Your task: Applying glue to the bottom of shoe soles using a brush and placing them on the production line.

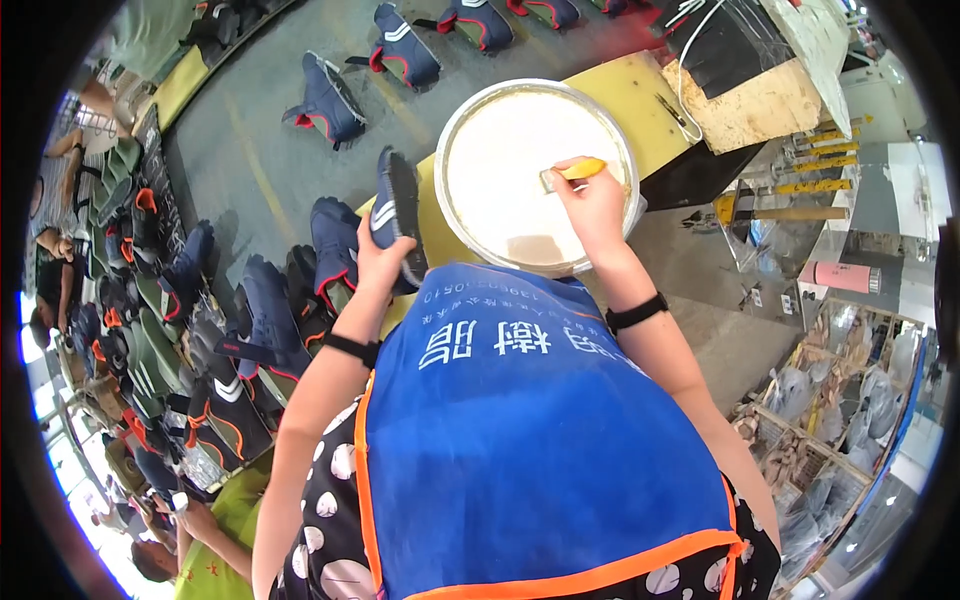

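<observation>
My left hand point(375, 262) grips a dark blue shoe point(397, 212), sole side turned up, just left of a big round metal basin point(452, 130) filled with white paste. My right hand point(592, 205) reaches over the basin's right part and holds a brush with a yellow handle point(575, 170), its bristle end touching the white paste. Both wrists carry black bands. A blue apron with orange trim point(530, 430) covers my front and hides the near edge of the basin's stand.
A grey conveyor belt point(270, 160) runs along the left with several dark blue shoes with red trim point(330, 105) on it. More shoes crowd the left side point(220, 350). A yellow board point(640, 90) lies under the basin. Other people stand at far left and lower left point(215, 545). Shelves with bagged items point(830, 400) stand right.
</observation>
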`<state>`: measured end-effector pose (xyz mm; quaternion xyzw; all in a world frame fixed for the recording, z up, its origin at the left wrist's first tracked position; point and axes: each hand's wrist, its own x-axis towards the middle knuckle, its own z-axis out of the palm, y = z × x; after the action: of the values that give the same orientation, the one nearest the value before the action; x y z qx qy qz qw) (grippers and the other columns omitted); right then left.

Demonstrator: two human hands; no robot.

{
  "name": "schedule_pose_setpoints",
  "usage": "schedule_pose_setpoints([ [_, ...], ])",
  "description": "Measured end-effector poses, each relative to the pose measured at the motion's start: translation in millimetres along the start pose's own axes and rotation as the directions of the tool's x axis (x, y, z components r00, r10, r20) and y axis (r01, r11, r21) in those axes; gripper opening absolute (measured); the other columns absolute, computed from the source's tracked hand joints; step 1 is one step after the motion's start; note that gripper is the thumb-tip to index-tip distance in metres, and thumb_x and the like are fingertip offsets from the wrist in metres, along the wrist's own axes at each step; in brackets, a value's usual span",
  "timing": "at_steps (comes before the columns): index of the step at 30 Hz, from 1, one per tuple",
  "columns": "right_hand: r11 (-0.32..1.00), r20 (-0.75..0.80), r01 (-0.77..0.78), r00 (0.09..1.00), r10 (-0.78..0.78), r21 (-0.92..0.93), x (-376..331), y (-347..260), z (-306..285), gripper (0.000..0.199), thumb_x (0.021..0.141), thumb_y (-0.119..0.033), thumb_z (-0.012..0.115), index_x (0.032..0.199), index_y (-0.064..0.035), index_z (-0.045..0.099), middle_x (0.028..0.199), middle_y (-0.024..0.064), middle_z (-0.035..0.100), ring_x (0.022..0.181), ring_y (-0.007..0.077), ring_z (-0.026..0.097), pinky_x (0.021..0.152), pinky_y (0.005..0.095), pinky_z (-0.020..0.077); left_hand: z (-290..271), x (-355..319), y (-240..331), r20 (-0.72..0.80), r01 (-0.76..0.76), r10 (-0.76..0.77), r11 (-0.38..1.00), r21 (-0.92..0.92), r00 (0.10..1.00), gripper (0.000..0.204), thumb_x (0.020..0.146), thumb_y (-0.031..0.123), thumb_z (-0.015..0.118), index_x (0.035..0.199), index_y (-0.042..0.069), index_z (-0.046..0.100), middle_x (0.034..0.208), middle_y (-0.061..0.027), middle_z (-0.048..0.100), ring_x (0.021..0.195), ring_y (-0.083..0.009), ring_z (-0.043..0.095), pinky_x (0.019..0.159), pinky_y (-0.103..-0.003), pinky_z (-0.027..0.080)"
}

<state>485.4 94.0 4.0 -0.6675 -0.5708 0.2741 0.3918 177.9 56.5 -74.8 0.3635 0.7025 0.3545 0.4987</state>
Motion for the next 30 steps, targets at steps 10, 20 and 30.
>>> schedule_pose_setpoints([
  [10, 0.993, -0.066, -0.057, 0.996, 0.065, 0.107, 6, 11, -20, 0.013, 0.085, -0.007, 0.075, 0.095, -0.0004, 0.070, 0.086, 0.0065, 0.071, 0.075, 0.0109, 0.066, 0.068, 0.0246, 0.0532, -74, -67, 100, 0.581, 0.298, 0.031, 0.836, -0.461, 0.813, 0.076, 0.077, 0.006, 0.060, 0.148, 0.003, 0.035, 0.131, -0.0131, 0.056, 0.115, -0.0216, 0.058, 0.097, -0.031, 0.047],
  [20, 0.773, 0.049, 0.632, 0.771, -0.634, 0.062, -13, -111, -61, 0.016, 0.078, -0.007, 0.075, 0.093, -0.0107, 0.071, 0.091, 0.0019, 0.066, 0.087, 0.0195, 0.062, 0.086, 0.0340, 0.0440, -50, -66, 162, 0.780, 0.324, -0.168, 0.945, -0.047, 0.603, 0.080, 0.074, 0.008, 0.065, 0.148, 0.001, 0.036, 0.128, -0.0141, 0.057, 0.113, -0.0200, 0.058, 0.096, -0.030, 0.046],
  [30, 0.898, 0.034, 0.434, 0.899, -0.438, 0.073, -8, -70, -59, 0.013, 0.075, -0.009, 0.077, 0.088, -0.0102, 0.073, 0.086, 0.0016, 0.065, 0.079, 0.0210, 0.062, 0.075, 0.0332, 0.0464, -45, -65, 152, 0.830, 0.416, -0.176, 0.906, -0.073, 0.529, 0.080, 0.074, 0.012, 0.065, 0.147, -0.003, 0.035, 0.131, -0.0151, 0.056, 0.118, -0.0200, 0.056, 0.101, -0.029, 0.044],
])
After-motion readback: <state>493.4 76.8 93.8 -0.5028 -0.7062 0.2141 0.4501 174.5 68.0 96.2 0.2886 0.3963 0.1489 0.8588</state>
